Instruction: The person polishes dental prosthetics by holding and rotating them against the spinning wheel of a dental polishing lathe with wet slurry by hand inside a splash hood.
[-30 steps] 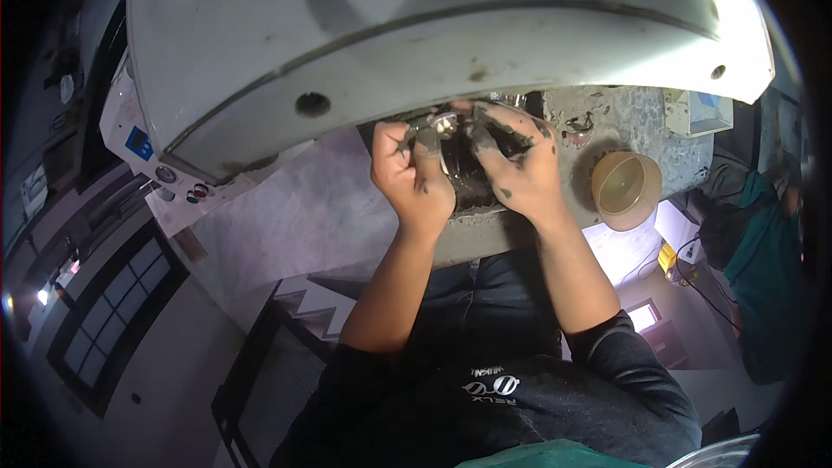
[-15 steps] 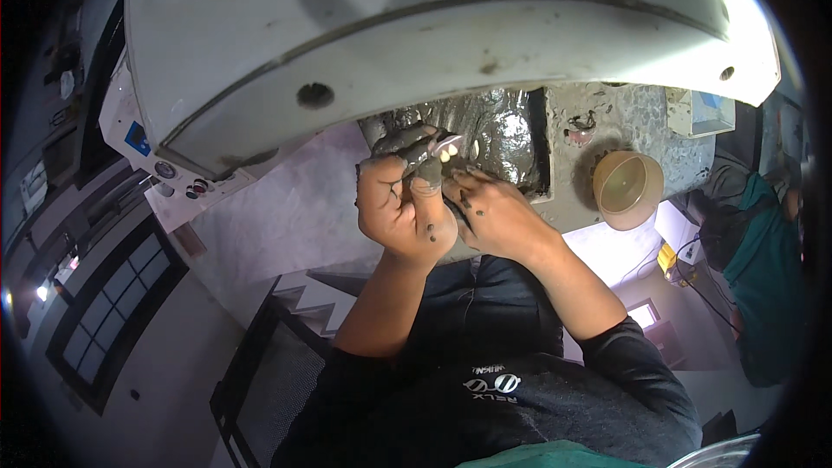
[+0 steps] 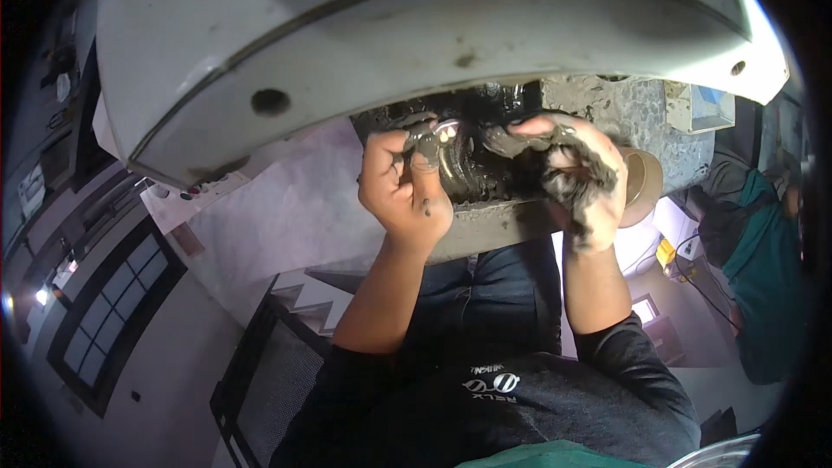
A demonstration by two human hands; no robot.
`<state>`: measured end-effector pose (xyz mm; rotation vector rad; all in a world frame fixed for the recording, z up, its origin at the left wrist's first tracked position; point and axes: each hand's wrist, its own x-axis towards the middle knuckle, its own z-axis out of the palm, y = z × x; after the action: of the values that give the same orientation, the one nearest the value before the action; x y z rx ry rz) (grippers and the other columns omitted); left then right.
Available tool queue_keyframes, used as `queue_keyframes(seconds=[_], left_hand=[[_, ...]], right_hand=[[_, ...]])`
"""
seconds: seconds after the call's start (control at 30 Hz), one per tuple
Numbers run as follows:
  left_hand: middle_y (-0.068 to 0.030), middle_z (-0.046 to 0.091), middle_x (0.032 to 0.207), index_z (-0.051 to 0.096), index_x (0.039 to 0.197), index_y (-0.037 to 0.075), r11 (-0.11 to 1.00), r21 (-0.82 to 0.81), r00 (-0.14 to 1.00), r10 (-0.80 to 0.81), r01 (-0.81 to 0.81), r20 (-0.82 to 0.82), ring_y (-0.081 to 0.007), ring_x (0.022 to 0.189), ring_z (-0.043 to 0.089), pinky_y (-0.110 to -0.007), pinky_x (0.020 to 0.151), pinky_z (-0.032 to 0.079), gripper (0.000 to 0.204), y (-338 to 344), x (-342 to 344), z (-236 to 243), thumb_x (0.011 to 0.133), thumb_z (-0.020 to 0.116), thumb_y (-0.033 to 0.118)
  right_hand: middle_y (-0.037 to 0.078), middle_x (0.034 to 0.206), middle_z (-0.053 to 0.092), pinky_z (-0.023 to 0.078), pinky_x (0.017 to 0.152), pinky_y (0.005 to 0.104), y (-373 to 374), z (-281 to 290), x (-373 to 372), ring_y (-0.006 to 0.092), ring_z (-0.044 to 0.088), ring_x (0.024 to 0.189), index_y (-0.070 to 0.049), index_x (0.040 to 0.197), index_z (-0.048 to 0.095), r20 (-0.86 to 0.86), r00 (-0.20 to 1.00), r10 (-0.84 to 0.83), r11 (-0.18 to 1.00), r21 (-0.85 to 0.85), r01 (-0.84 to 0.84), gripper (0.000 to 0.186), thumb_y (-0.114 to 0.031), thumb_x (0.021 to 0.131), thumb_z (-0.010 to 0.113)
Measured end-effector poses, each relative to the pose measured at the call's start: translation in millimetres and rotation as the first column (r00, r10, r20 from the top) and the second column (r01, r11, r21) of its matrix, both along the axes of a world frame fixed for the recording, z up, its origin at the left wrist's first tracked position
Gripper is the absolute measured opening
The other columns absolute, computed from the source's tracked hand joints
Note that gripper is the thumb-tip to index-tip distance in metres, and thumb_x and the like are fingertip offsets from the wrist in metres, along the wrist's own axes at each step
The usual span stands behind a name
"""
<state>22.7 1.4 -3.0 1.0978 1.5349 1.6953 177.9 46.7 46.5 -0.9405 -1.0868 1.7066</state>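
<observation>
A denture [image 3: 446,131] with a pink base and pale teeth is pinched between the thumb and fingers of my left hand [image 3: 400,193]. Dark grey slurry coats those fingertips and part of the denture. To the right, my right hand [image 3: 600,169] is turned palm up with its fingers curled round a dripping mass of grey slurry [image 3: 579,175]. More of this wet slurry fills the trough [image 3: 490,211] beneath both hands. A gap separates the two hands, and the right one touches neither the denture nor the left hand.
A large white machine hood [image 3: 451,43] overhangs the trough. Beyond my right hand stand a tan bowl [image 3: 646,186], partly hidden by that hand, and a small open box [image 3: 700,111] on the splattered counter [image 3: 637,102]. Green cloth [image 3: 754,277] hangs at far right.
My right hand has moved right and away from the left, turning palm up with slurry in it. My left hand keeps the denture in nearly the same place.
</observation>
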Motion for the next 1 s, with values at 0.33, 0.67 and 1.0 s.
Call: queue_keyframes(seconds=[0.33, 0.67, 1.0], left_hand=[[-0.0065, 0.057, 0.073, 0.048, 0.082, -0.002, 0.977, -0.210, 0.928, 0.115, -0.041, 0.356, -0.0062, 0.063, 0.052, -0.018, 0.058, 0.042, 0.007, 31, 16, -40, 0.081, 0.047, -0.009], [-0.0021, 0.051, 0.068, 0.045, 0.078, 0.001, 0.986, -0.127, 0.910, 0.146, -0.104, 0.387, -0.0045, 0.055, 0.044, -0.016, 0.051, 0.035, 0.011, 36, 29, -40, 0.080, 0.047, -0.010], [-0.0026, 0.052, 0.068, 0.047, 0.080, 0.002, 0.968, -0.237, 0.794, 0.206, -0.080, 0.572, -0.0037, 0.055, 0.046, -0.017, 0.047, 0.035, 0.013, 41, 29, -38, 0.078, 0.048, -0.011]], right_hand=[[0.016, 0.089, 0.063, 0.048, 0.075, 0.0297, 13, -47, -35, 0.0230, 0.062, 0.078, 0.005, 0.084, 0.061, 0.545, 0.811, -0.212, 0.957, 0.284, 0.060, 0.021, 0.003, 0.065, 0.053], [0.015, 0.083, 0.062, 0.047, 0.069, 0.0254, 14, -44, -31, 0.0199, 0.062, 0.074, 0.005, 0.086, 0.062, 0.593, 0.764, -0.256, 0.936, 0.348, 0.043, 0.025, 0.003, 0.063, 0.052], [0.015, 0.084, 0.063, 0.048, 0.070, 0.0269, 18, -44, -36, 0.0200, 0.062, 0.073, 0.005, 0.084, 0.063, 0.601, 0.762, -0.240, 0.962, 0.253, 0.103, 0.021, 0.001, 0.064, 0.055]])
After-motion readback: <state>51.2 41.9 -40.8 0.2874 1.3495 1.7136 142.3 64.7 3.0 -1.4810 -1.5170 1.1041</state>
